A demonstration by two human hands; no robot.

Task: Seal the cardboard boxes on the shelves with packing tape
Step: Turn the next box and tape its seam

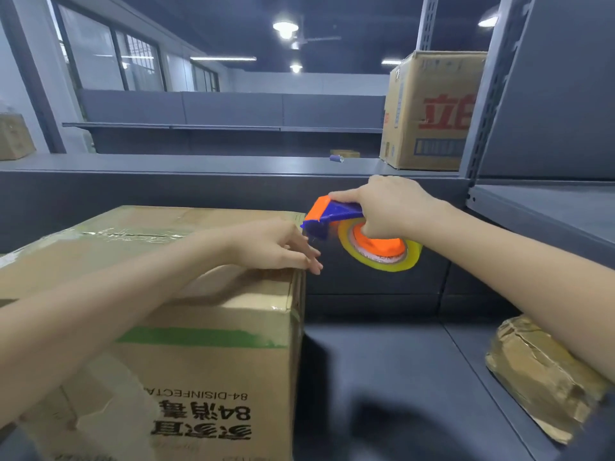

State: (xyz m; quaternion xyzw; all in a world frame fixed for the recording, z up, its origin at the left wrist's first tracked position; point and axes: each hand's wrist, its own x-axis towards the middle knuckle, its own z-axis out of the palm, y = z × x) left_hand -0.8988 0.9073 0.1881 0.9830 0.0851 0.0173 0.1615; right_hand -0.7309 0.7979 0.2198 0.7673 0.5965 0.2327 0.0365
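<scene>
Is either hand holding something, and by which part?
The right hand grips the tape dispenser by its handle, forefinger along the top. The left hand holds nothing; its fingers rest on the top edge of the cardboard box.

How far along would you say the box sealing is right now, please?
Done: clear tape already lies across the top of the near box. In hand: the left hand rests on that box's right edge while the right hand grips the tape dispenser just beyond it, so this strip looks nearly finished. Left: the upper box on the shelf above; its top is out of view.
</scene>
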